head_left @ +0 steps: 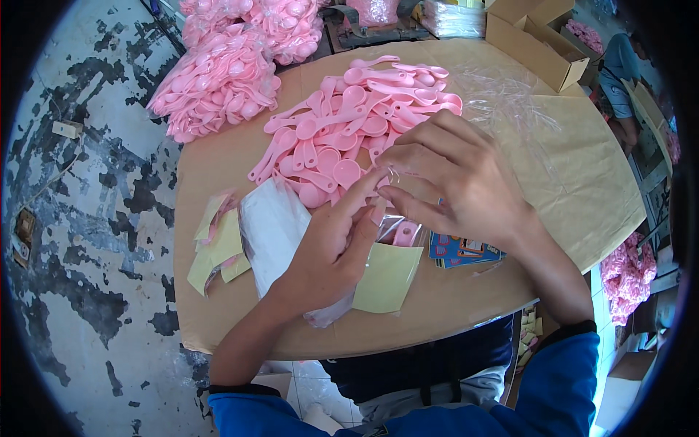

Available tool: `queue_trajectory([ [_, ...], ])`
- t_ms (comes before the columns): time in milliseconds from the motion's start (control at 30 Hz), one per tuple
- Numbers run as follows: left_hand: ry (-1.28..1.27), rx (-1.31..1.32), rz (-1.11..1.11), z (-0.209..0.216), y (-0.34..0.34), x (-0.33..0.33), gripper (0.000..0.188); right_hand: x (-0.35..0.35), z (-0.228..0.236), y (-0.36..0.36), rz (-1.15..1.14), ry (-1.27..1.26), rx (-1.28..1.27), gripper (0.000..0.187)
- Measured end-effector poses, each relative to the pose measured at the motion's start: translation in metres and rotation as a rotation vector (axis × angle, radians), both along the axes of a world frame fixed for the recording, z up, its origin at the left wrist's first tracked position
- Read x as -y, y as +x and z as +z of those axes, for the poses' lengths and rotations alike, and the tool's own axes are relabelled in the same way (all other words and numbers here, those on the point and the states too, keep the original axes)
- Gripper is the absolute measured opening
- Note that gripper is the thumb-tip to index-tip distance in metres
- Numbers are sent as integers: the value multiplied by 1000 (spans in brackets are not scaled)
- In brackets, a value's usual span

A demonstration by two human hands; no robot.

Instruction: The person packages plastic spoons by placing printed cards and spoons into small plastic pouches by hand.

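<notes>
While left hand (328,244) pinches clear plastic bag (389,229), right hand (466,186) adjoins, grip indeterminable; pink measuring spoons (375,125) heaped beyond.

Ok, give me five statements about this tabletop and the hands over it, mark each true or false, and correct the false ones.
1. Loose pink spoons lie piled on the table. True.
2. The blue printed cards lie left of the white plastic bundle. False: the blue printed cards lie to the right of the white plastic bundle.
3. The left hand holds a clear packet, with the right hand close by. True.
4. The open cardboard box is at the table's near edge. False: the open cardboard box is at the far edge, toward the right.
5. Both sleeves are blue with dark cuffs. True.
</notes>
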State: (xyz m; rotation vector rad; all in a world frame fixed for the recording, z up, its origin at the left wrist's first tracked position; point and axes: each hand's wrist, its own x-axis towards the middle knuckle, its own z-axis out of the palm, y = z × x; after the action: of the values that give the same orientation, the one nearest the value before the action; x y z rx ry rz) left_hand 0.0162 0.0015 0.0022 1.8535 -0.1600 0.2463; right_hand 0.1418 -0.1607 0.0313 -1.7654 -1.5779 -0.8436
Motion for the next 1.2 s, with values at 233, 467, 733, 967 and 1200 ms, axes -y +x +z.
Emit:
queue_trajectory([
  [233,209,23,-1,4,-1,7,48,3,-7,6,-10,-13,15,16],
  [467,-342,-124,-20,17,-4,6,45,28,31,10,311,221,-818,8],
  [733,-385,-126,31,17,10,-10,39,125,-14,164,-95,-420,-562,26],
  [967,-379,-58,93,10,11,-12,37,63,12,91,-79,315,-570,24],
  [1200,-323,-32,97,8,6,-8,37,4,-17,-6,343,-85,-1201,32],
])
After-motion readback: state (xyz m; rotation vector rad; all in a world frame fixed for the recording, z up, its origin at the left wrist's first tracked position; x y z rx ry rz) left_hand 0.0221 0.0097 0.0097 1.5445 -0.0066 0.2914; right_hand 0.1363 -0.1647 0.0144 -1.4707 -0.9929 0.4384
